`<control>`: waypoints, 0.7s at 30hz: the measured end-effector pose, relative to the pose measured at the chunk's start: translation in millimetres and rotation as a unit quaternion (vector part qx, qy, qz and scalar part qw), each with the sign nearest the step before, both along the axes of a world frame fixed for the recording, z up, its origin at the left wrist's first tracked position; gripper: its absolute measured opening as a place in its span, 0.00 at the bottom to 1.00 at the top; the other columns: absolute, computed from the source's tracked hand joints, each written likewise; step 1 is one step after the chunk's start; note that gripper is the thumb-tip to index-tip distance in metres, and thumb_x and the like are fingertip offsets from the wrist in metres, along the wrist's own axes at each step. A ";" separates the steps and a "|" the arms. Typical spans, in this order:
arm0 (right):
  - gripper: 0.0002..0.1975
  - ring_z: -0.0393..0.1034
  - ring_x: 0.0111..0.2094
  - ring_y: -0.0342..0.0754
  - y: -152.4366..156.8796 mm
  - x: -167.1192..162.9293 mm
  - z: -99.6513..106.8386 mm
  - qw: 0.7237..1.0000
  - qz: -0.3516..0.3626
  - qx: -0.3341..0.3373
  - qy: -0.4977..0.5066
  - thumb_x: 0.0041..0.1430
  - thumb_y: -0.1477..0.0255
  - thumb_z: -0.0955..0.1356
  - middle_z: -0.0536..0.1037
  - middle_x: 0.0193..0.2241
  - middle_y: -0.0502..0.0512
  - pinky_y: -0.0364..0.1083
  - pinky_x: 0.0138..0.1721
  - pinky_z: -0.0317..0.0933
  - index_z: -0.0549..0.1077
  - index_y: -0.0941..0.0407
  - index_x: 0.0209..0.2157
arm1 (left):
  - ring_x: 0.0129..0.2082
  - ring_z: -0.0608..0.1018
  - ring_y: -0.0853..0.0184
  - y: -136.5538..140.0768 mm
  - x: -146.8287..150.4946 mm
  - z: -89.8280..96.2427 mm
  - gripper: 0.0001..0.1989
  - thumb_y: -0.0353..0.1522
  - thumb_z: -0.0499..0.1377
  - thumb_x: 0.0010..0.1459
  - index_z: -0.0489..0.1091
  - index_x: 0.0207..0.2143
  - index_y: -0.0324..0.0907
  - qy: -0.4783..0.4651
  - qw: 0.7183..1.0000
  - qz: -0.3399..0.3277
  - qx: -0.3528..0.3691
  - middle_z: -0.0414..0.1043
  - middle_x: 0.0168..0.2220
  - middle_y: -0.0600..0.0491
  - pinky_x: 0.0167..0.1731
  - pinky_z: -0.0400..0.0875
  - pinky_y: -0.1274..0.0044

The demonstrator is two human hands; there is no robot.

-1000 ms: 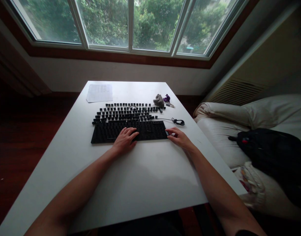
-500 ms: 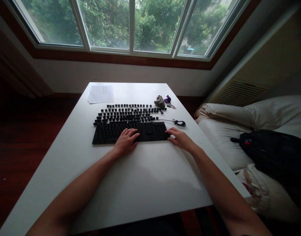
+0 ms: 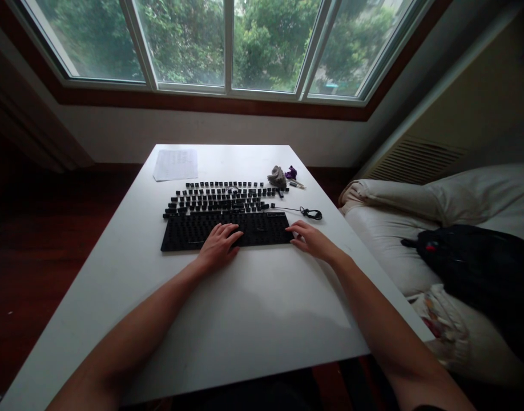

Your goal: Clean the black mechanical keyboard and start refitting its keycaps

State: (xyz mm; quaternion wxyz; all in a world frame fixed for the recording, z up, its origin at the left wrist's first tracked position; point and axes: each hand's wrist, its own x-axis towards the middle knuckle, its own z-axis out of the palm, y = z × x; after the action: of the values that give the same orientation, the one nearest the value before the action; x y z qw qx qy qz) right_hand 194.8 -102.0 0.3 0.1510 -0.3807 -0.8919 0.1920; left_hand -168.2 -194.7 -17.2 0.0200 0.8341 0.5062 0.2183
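Note:
A black keyboard (image 3: 185, 231) with its keycaps off lies flat on the white table. Across the middle of its front edge rests my left hand (image 3: 219, 242), palm down with the fingers stretched out. My right hand (image 3: 311, 238) is at the keyboard's right end, its fingertips at the corner and its thumb apart from the index finger. I see nothing held in either hand. Just behind the keyboard, loose black keycaps (image 3: 193, 198) stand in several rows. A black cable (image 3: 311, 213) lies coiled to the right of these rows.
A grey cloth (image 3: 277, 177), a purple crumpled item (image 3: 291, 172) and small slim tools (image 3: 297, 185) lie at the table's back right. Printed paper (image 3: 175, 165) is at the back left. To the right stands a pale sofa (image 3: 386, 251) with a black bag (image 3: 471, 262) on it.

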 end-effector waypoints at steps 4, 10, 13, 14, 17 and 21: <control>0.19 0.73 0.43 0.52 -3.2 2.8 -7.9 0.998 -0.013 0.006 0.067 0.63 0.65 0.68 0.72 0.53 0.59 0.53 0.48 0.71 0.74 0.48 0.55 | 0.64 0.64 0.55 -0.6 0.1 0.9 0.24 0.34 0.59 0.61 0.68 0.60 0.48 -0.003 1.000 -0.002 0.001 0.64 0.63 0.47 0.67 0.53 0.56; 0.14 0.74 0.40 0.50 9.3 0.6 -9.1 0.993 -0.011 -0.031 0.112 0.63 0.62 0.68 0.74 0.49 0.58 0.50 0.41 0.72 0.78 0.50 0.48 | 0.64 0.64 0.55 -1.6 -1.7 0.4 0.24 0.34 0.60 0.61 0.67 0.60 0.49 -0.002 1.000 0.003 0.001 0.64 0.63 0.48 0.68 0.52 0.56; 0.12 0.74 0.38 0.49 22.4 -9.4 -7.9 0.991 -0.044 -0.009 0.125 0.64 0.62 0.66 0.78 0.43 0.56 0.48 0.38 0.71 0.79 0.52 0.41 | 0.64 0.64 0.54 -1.8 -2.5 0.4 0.24 0.34 0.60 0.61 0.68 0.60 0.48 -0.004 1.000 0.001 0.001 0.64 0.63 0.47 0.68 0.52 0.55; 0.12 0.73 0.37 0.49 27.6 -14.3 -7.8 0.990 -0.063 0.010 0.124 0.65 0.63 0.66 0.78 0.40 0.56 0.48 0.37 0.70 0.79 0.53 0.40 | 0.64 0.64 0.54 -1.8 -2.8 0.6 0.24 0.34 0.60 0.61 0.68 0.60 0.48 -0.005 1.000 0.000 0.000 0.64 0.63 0.47 0.68 0.53 0.55; 0.11 0.72 0.33 0.49 46.7 -31.6 -7.9 0.983 -0.120 0.075 0.119 0.65 0.64 0.66 0.79 0.35 0.55 0.48 0.36 0.67 0.78 0.54 0.37 | 0.64 0.64 0.54 -1.8 -3.5 1.6 0.24 0.34 0.60 0.61 0.68 0.60 0.47 -0.007 1.000 -0.001 0.000 0.64 0.63 0.47 0.67 0.53 0.55; 0.08 0.72 0.34 0.49 79.8 -53.0 -5.8 0.978 -0.141 0.123 0.087 0.64 0.68 0.67 0.79 0.36 0.55 0.48 0.40 0.65 0.78 0.54 0.37 | 0.64 0.64 0.55 -1.0 -4.7 2.7 0.24 0.34 0.60 0.61 0.68 0.60 0.47 0.002 1.000 -0.003 -0.003 0.64 0.63 0.47 0.68 0.53 0.56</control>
State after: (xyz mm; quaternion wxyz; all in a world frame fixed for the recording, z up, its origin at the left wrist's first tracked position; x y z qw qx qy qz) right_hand 141.8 -22.2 -5.5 0.2991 -0.4632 -0.8294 0.0903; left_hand -172.9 -195.7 -14.5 0.0220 0.8361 0.5042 0.2152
